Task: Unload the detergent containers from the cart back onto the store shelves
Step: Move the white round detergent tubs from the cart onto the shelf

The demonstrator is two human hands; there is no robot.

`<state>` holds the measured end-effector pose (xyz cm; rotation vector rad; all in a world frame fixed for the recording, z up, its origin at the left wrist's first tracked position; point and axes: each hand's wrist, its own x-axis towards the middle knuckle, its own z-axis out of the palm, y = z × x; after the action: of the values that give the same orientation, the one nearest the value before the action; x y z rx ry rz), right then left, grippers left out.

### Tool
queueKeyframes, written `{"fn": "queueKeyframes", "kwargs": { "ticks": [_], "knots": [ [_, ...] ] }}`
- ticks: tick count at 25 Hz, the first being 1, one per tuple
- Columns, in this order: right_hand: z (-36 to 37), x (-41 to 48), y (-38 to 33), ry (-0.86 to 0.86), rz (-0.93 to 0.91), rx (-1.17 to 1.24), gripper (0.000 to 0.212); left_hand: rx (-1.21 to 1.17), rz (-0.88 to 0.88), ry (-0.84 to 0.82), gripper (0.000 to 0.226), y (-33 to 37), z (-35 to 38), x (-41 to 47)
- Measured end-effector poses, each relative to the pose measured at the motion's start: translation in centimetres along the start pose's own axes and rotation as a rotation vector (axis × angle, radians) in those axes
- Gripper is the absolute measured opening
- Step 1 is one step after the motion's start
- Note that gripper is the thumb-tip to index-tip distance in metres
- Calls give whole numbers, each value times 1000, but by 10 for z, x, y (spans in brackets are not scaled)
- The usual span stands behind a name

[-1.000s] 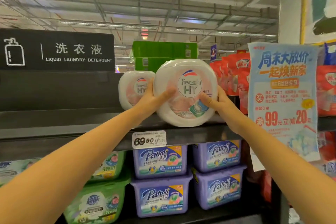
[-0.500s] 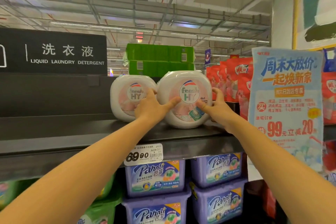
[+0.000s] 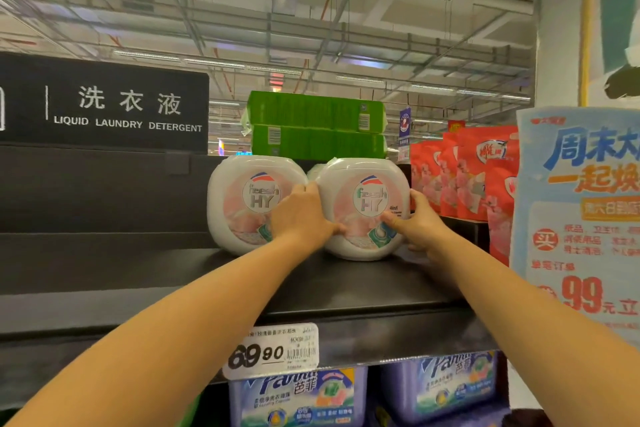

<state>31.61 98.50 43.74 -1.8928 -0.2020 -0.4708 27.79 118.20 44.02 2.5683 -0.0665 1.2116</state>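
Note:
Two round white detergent tubs with pink "fresh HY" labels stand side by side on the black top shelf (image 3: 346, 284). The right tub (image 3: 363, 184) sits between both my hands. My left hand (image 3: 301, 218) grips its left edge, in the gap beside the left tub (image 3: 239, 204). My right hand (image 3: 420, 225) holds its right lower edge, thumb on the front label. The tub's base rests on the shelf. The cart is out of view.
Green boxes (image 3: 317, 123) are stacked behind the tubs. Red pouches (image 3: 464, 173) stand to the right, with a blue promotional poster (image 3: 581, 218) beyond them. Purple Pahali tubs (image 3: 436, 388) fill the shelf below, under a 69.90 price tag (image 3: 272, 352). A black "Liquid Laundry Detergent" sign (image 3: 104, 104) is at the left.
The right tub went from held in the air to set down on the shelf and pushed back beside the left tub. Both hands followed it inward and stay on it.

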Motion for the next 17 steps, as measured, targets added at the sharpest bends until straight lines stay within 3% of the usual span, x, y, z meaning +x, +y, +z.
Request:
{"fn": "queueKeyframes", "kwargs": {
  "ticks": [4,10,17],
  "knots": [
    [7,11,0,38,-42,-122,72,36,47,5,78,-1,9,7],
    [19,25,-1,63,-73,-291,60,22,109,61,47,-8,17,13],
    [20,19,-1,126,-62,-305,60,-242,-18,-39,39,-14,9,17]
  ]
}}
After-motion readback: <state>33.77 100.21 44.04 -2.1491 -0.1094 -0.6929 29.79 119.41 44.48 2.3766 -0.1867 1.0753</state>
